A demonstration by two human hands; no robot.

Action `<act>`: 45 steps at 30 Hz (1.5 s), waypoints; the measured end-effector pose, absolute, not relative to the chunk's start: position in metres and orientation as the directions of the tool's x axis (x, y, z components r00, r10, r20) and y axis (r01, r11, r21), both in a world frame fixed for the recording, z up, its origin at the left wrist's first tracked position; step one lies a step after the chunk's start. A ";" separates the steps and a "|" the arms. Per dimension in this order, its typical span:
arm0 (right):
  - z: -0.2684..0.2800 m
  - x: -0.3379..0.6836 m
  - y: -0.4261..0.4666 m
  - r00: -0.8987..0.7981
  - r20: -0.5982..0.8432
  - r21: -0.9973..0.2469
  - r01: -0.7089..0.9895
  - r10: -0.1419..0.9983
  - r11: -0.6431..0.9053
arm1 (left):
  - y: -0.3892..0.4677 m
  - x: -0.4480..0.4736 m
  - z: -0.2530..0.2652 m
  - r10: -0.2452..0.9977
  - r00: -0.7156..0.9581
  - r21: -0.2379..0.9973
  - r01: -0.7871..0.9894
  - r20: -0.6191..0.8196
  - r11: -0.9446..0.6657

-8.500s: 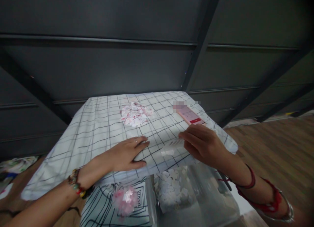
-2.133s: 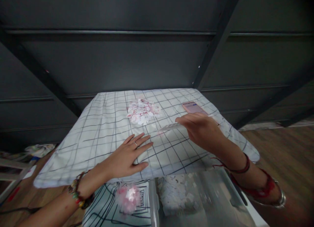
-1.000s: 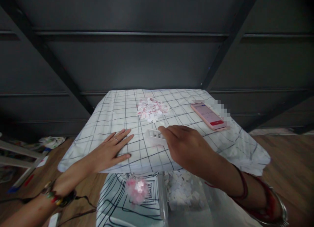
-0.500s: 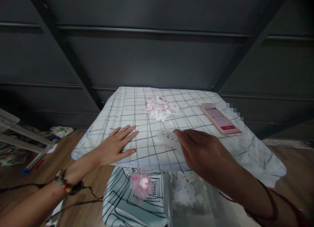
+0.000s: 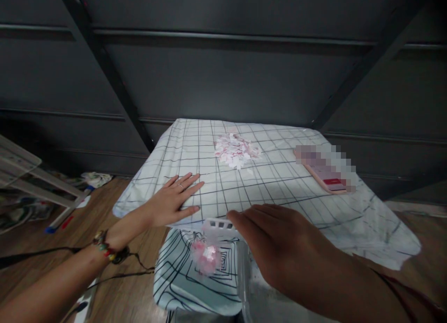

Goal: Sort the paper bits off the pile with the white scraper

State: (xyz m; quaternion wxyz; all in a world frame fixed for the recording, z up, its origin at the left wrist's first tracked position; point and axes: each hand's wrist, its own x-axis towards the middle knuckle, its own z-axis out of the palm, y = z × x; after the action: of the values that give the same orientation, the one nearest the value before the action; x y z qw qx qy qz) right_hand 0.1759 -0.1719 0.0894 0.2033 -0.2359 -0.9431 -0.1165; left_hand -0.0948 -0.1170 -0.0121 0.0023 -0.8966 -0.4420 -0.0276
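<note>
My left hand (image 5: 173,201) lies flat on the near left part of the checked white tablecloth (image 5: 279,188), fingers spread, holding nothing. My right hand (image 5: 275,239) grips a white plastic piece with a row of square holes (image 5: 219,224), at the table's near edge. Most of that piece's grip end is hidden by the fingers. Just below it, a pink and white bundle of scraps (image 5: 206,258) rests on a pale blue, black-lined cushioned seat (image 5: 188,295). Farther back on the cloth lies a loose pile of small pink and white paper scraps (image 5: 234,151).
A pink-cased phone (image 5: 328,174) lies on the table's right side, partly pixelated. Beside the seat stands a clear plastic bin (image 5: 244,285), partly behind my right arm. A dark panel wall (image 5: 223,81) closes off the back. A white step ladder (image 5: 45,188) stands at the left.
My right hand has drawn the white slotted piece toward me and left, from over the cloth to the table's near edge. My left hand stays flat. The view has shifted slightly.
</note>
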 end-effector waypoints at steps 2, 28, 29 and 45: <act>0.090 0.178 -0.173 -0.801 0.457 0.135 0.492 0.387 0.860 | -0.117 -0.094 -0.012 0.791 0.611 0.012 0.791 0.047 -0.612; 0.056 0.295 -0.044 -0.514 0.534 0.217 0.850 0.671 0.479 | -0.068 0.008 0.007 0.711 0.690 0.109 0.724 -0.135 -0.681; 0.056 0.295 -0.044 -0.513 0.536 0.220 0.851 0.670 0.476 | -0.067 0.008 0.006 0.712 0.686 0.107 0.727 -0.148 -0.678; 0.069 0.280 -0.009 -0.499 0.615 0.111 0.822 0.611 0.559 | -0.033 0.037 0.046 0.628 0.767 0.227 0.640 -0.133 -0.734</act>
State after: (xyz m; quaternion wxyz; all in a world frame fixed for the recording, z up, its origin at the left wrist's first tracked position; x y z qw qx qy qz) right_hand 0.2801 -0.0087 0.0688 0.2645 -0.4252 -0.8424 -0.1991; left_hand 0.0374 -0.0329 0.0463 -0.1304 -0.9309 -0.3404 0.0236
